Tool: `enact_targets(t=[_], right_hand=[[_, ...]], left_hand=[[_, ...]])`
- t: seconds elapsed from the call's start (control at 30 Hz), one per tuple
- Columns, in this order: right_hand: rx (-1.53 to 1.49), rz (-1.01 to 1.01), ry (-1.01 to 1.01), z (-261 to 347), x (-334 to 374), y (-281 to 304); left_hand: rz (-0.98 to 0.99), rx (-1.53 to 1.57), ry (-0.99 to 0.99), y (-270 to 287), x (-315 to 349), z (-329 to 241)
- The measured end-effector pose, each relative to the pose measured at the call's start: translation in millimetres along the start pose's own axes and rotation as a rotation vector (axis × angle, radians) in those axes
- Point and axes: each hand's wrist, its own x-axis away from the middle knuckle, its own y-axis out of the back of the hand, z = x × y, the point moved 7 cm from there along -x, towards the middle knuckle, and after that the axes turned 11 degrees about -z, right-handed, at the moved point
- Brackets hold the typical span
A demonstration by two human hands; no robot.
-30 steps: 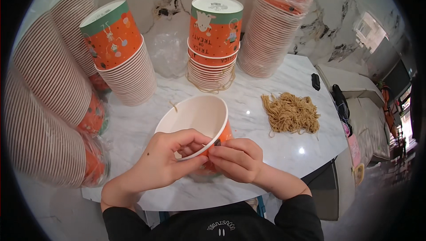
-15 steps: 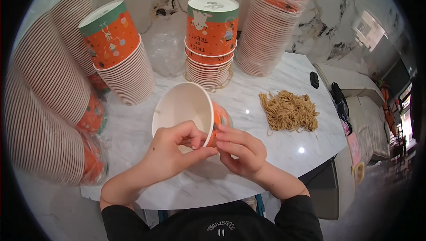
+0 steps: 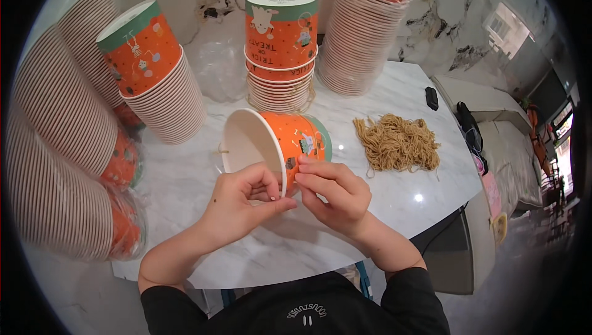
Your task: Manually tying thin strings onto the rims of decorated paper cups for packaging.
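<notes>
An orange and green paper bucket (image 3: 290, 144) with a white inside lies tilted on its side, its mouth facing left. My left hand (image 3: 246, 196) pinches its near rim, fingers inside the mouth and thumb outside. My right hand (image 3: 336, 193) is closed, fingertips against the printed outer wall near that rim; whatever lies between them is too small to make out. A short bit of tan string (image 3: 223, 151) shows at the far left rim. To the right lies a pile of tan strings (image 3: 398, 142).
An upside-down stack of matching buckets (image 3: 280, 33) stands behind, with string around its lower rims. Another stack (image 3: 145, 57) leans at the left, beside tall plastic-wrapped stacks (image 3: 58, 101). One more wrapped stack (image 3: 364, 33) stands at the back. A small black object (image 3: 431, 98) lies near the marble table's (image 3: 394, 212) right edge.
The bucket has turned, so its mouth faces more to the left and more of its printed side shows. Both hands stay at the near rim, the right fingers now drawn closer together.
</notes>
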Motion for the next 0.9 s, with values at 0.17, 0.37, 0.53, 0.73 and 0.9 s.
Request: enact_targets(t=[0.17,0.37,0.53,0.73,0.9], right_hand=[[0.078,-0.056,0.045,-4,0,1],[0.103,-0.044,0.060,-6,-1,1],[0.095,-0.057,0.030,-12,0,3],[0.075,-0.018,-0.080,-10,1,1],[0.060,-0.013,-0.071,-10,2,1]], left_hand=[[0.000,0.058,0.005,-5,-3,2],[-0.052,0.067,-0.027,-2,-5,5],[-0.147,-0.157,-0.232,1,-8,-3],[-0.095,-0.278,-0.450,-3,-4,-12],[-0.158,-0.299,-0.282,-2,-1,-6]])
